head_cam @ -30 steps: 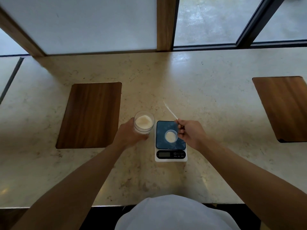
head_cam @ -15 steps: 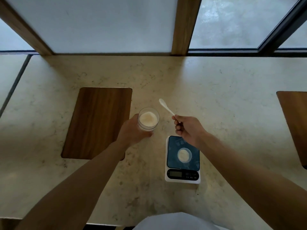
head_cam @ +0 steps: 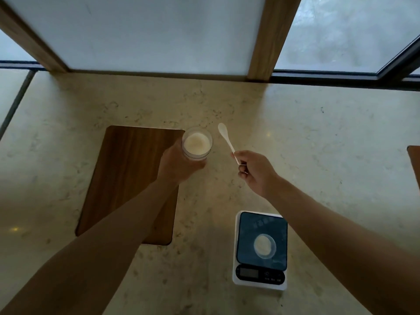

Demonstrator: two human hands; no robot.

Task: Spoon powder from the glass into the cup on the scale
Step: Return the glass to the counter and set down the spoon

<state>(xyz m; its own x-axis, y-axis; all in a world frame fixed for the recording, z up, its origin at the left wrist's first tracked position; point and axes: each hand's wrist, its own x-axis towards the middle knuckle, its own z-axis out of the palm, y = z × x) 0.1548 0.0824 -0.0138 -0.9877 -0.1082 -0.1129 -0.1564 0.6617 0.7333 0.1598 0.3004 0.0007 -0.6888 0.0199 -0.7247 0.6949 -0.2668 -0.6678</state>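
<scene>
A clear glass [head_cam: 197,143] holding pale powder stands on the marble counter, and my left hand [head_cam: 176,165] is wrapped around its near side. My right hand [head_cam: 255,172] pinches the handle of a white plastic spoon [head_cam: 226,139], whose bowl points away, just right of the glass rim and apart from it. Nearer to me sits a white scale [head_cam: 260,251] with a dark blue plate. On that plate stands a small clear cup [head_cam: 264,246] with some powder in it, below and behind my right forearm.
A dark wooden board [head_cam: 127,178] lies inset in the counter left of the glass, under my left arm. Another board's edge [head_cam: 414,164] shows at the far right. A window frame and wooden posts [head_cam: 268,39] run along the counter's back.
Both hands moved away from me: the glass and spoon now lie far beyond the scale. My right hand left the cup and carried the spoon up beside the glass. The view tilted.
</scene>
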